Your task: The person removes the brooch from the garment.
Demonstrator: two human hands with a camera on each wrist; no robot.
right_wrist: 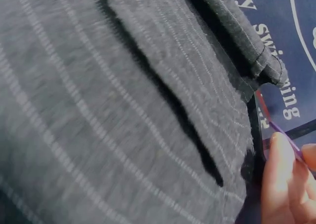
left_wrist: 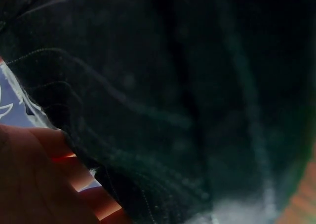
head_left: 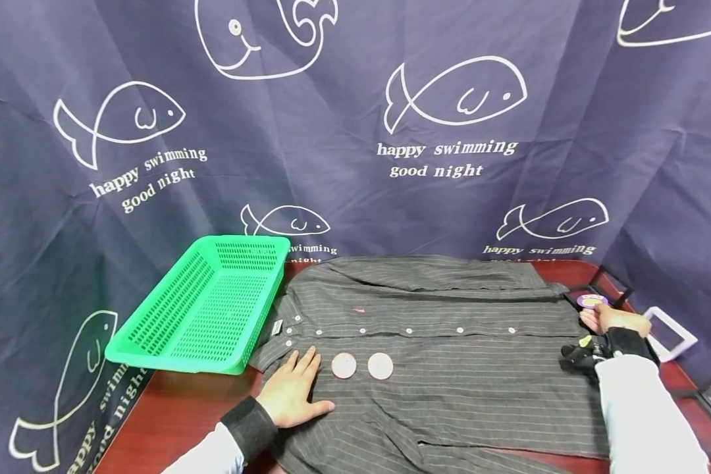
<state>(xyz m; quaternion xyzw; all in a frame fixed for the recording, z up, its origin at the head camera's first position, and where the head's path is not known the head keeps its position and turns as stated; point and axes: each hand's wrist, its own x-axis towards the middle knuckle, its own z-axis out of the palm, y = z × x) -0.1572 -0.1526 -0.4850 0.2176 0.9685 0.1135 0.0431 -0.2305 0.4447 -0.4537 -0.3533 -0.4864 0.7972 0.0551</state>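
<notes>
Left hand (head_left: 290, 392) lies flat, fingers straight, on the shirt (head_left: 450, 368), discs (head_left: 343, 365) at its 2 o'clock; right hand (head_left: 613, 320) pinches a purple disc (head_left: 591, 301).

A dark red-brown table (head_left: 172, 411) carries everything here. Spread across most of it lies a grey pinstriped shirt (head_left: 450, 382), flat and buttoned. At nine o'clock from the shirt sits a green plastic basket (head_left: 204, 306), touching the collar end. Out at three o'clock, black frames (head_left: 613, 283) and a white frame (head_left: 678, 336) rest near the table's edge.
</notes>
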